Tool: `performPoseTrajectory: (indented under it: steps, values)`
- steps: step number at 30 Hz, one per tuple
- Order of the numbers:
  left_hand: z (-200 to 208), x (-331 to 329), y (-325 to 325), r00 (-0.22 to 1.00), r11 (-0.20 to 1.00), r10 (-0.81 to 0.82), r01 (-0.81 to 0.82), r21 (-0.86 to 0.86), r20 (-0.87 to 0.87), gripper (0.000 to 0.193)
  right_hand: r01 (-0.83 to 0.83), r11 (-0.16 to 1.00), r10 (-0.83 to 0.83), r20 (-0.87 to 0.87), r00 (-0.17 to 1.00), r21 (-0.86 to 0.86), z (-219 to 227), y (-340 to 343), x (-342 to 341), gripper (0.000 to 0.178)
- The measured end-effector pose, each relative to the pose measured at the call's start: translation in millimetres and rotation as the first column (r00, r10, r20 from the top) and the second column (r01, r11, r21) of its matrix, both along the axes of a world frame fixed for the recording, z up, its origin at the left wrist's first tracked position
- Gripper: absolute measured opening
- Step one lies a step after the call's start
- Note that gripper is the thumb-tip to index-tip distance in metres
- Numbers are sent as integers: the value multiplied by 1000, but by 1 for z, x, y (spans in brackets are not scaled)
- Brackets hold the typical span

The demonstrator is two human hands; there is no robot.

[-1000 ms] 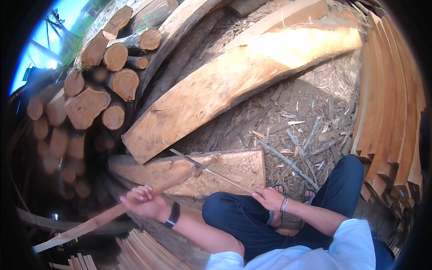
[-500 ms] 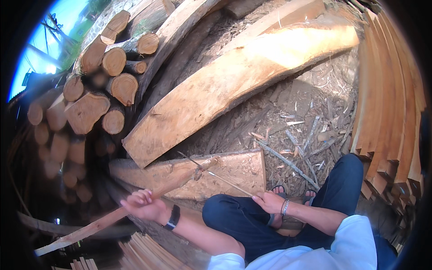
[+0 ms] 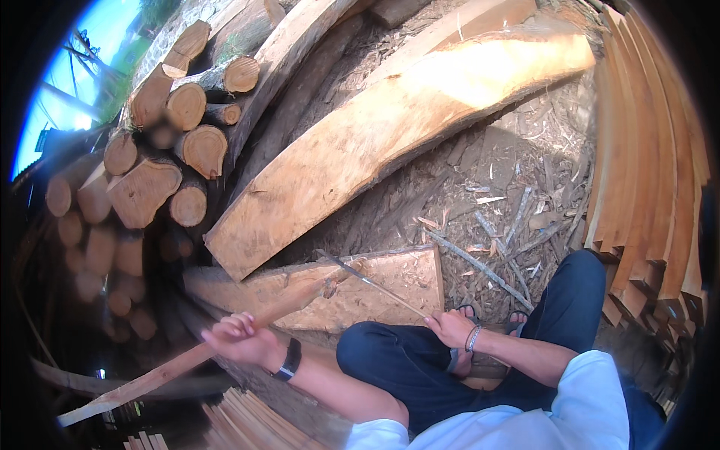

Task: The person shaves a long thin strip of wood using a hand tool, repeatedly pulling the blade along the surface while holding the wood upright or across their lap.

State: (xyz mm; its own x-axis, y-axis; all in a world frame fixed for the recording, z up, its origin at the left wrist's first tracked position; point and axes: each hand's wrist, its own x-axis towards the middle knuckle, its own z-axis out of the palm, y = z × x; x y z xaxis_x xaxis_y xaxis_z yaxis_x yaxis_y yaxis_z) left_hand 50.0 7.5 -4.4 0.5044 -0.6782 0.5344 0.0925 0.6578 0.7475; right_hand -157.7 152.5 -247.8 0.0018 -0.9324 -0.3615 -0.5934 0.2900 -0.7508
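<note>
My left hand (image 3: pixel 244 341) is closed round a long, roughly squared wooden stick (image 3: pixel 154 380). The stick slants from the lower left up to a wooden block (image 3: pixel 390 289), where its far end lies over the block's top. In my right hand (image 3: pixel 452 328) is the slim pale handle of a long knife (image 3: pixel 394 297). Its narrow dark blade points up and left, above the stick's far end. Whether blade and stick touch, I cannot tell. A notched, darker patch shows on the stick near the blade.
A broad, thick slab (image 3: pixel 390 150) lies beyond the block. Cut logs (image 3: pixel 187 105) are stacked at the left, and long boards (image 3: pixel 645 165) stand at the right. Thin branches (image 3: pixel 480 266) and chips litter the ground. Several narrow strips (image 3: pixel 247 424) lie at lower left.
My right hand has shifted slightly up and right, drawing the knife's blade to the right along the stick's end. My left hand and the stick have stayed nearly still.
</note>
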Motion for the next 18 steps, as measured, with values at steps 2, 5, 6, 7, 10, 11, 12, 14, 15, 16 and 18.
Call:
performPoseTrajectory:
  steps: [2, 5, 6, 7, 10, 11, 12, 14, 15, 16, 18]
  values:
    - [1, -1, 0, 1000, 1000, 5, -5, 0, 2, 52, -15, 997, 17, 34, 999, -70, 4, 1, 1, 44]
    - [1, 0, -4, 1000, 1000, 16, -16, 10, -10, 52, -37, 999, 37, 77, 996, -6, 3, 0, -6, 44]
    - [1, -1, -4, 999, 1000, 29, -29, 8, -20, 52, -42, 996, 45, 41, 998, -77, 10, 2, -4, 44]
    - [1, 0, -1, 998, 998, 58, -58, 6, -28, 52, -66, 987, 67, 7, 998, -147, 22, 7, 1, 44]
    - [1, 3, -2, 1000, 1000, 18, -18, -9, -19, 51, -117, 979, 134, 99, 986, -165, 44, 4, -1, 40]
    - [1, 4, -2, 1000, 1000, 19, -19, -9, -10, 51, -97, 979, 128, 168, 978, -178, 31, 0, -2, 39]
    - [0, 4, -3, 1000, 1000, 16, -16, -10, -4, 52, -73, 979, 117, 232, 966, -189, 31, -4, -4, 38]
    - [0, 4, -4, 1000, 1000, 21, -21, -12, -4, 51, -100, 982, 130, 196, 972, -160, 40, 3, 0, 38]
    - [1, 3, -2, 999, 999, 36, -36, -13, -7, 51, -118, 982, 143, 179, 973, -145, 45, 6, 0, 37]
    - [1, 2, -1, 999, 999, 51, -51, -14, -11, 51, -118, 982, 146, 199, 969, -148, 42, 5, 0, 38]
    - [0, 1, -2, 1000, 1000, 22, -22, -13, -3, 51, -112, 983, 146, 240, 960, -147, 30, 2, 1, 39]
